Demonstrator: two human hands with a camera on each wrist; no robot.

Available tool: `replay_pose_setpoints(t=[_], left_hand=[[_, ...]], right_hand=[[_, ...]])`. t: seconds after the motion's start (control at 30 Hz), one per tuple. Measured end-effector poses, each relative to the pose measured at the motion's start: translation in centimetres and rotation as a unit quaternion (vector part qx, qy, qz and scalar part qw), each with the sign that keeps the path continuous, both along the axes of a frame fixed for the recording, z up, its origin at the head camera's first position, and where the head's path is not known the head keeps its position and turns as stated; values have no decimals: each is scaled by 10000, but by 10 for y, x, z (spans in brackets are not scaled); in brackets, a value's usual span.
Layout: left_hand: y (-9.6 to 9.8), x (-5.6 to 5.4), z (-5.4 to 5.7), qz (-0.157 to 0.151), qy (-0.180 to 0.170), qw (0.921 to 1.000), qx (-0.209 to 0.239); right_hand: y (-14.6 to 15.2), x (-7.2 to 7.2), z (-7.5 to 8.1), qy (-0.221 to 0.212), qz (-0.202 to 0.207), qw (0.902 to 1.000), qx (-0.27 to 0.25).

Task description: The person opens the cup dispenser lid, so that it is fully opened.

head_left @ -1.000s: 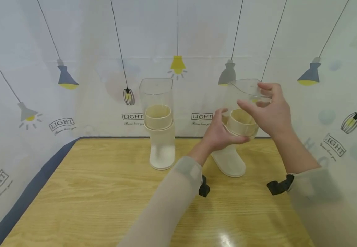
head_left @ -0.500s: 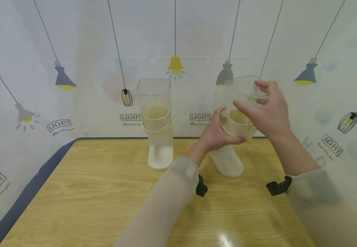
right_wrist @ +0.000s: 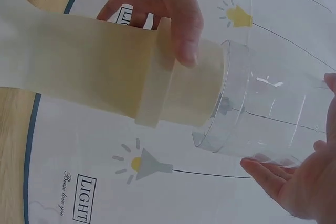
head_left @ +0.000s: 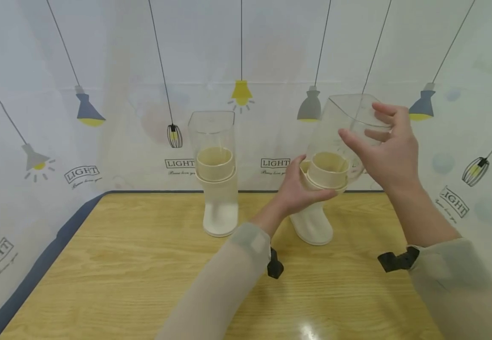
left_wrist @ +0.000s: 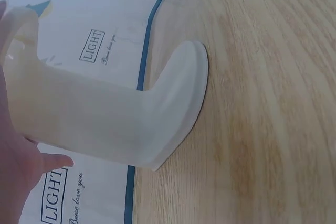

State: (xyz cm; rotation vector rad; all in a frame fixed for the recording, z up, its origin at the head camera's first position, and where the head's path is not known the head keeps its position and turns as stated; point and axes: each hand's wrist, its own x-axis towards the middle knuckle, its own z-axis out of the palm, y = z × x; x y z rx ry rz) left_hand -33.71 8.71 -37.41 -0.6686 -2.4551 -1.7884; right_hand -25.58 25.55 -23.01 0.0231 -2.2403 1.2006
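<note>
My left hand point(head_left: 294, 191) grips the collar of a cream plastic base point(head_left: 315, 226), which stands on the table with its curved foot down. In the left wrist view that foot point(left_wrist: 181, 98) rests on the wood. A clear plastic container point(right_wrist: 283, 108) is in my right hand point(head_left: 392, 153), thumb on one side and fingers on the other. It is tilted to the right, and its open lower end overlaps the tip of the base's round neck point(right_wrist: 194, 85) in the right wrist view. Beside them stands a matching base point(head_left: 221, 212) with its clear container point(head_left: 211, 127) fitted on top.
The wooden table point(head_left: 143, 274) ends at a dark blue edge along the back. Right behind it hangs a pale wall covering point(head_left: 135, 118) printed with lamps and LIGHT labels. Black wrist cameras point(head_left: 274, 264) sit at both cuffs.
The right hand has moved up and to the right with the clear container, which has come off the base's neck and tilted. The left hand keeps its grip on the base.
</note>
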Motion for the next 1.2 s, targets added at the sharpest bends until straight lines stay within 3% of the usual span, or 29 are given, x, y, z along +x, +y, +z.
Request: replay_pose_setpoints(t=[0.27, 0.47, 0.67, 0.8, 0.97, 1.2], left_hand=[[9, 6, 2, 401, -95, 9991, 71], [7, 8, 4, 373, -229, 9989, 192], [6, 6, 2, 330, -187, 9991, 170], [4, 3, 2, 349, -158, 9993, 20], [0, -1, 4, 298, -220, 9990, -231], [-3, -4, 8, 304, -424, 9977, -436]], right_hand=[[12, 12, 9, 112, -179, 9996, -199], [29, 23, 13, 192, -321, 9989, -284], [56, 30, 8, -50, -750, 9964, -402], [75, 33, -2, -385, -1012, 9935, -362], [95, 32, -26, -853, -1196, 9891, -85], [122, 23, -67, -1434, -977, 9848, 96]])
